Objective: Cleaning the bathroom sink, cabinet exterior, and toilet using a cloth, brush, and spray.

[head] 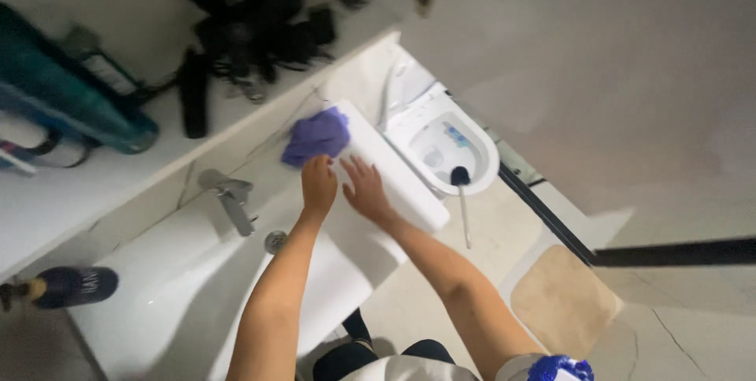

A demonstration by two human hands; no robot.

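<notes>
Purple cloth (316, 136) under left hand's (318, 185) fingertips on white basin rim (409, 200); right hand (364, 189) flat, fingers spread, both hands just apart.

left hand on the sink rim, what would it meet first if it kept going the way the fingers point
The purple cloth: the left hand points up the white basin rim, its fingertips at the cloth's near edge. Beyond that lies the counter wall, though depth is unclear.

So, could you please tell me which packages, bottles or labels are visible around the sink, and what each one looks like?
Tall teal bottle: lying on the white shelf at the upper left, cylindrical, with a pale label band whose print is too blurred to make out.
Dark navy rounded container: at the left edge below the basin, with a faint light marking.
No signs or screens are in view.
</notes>
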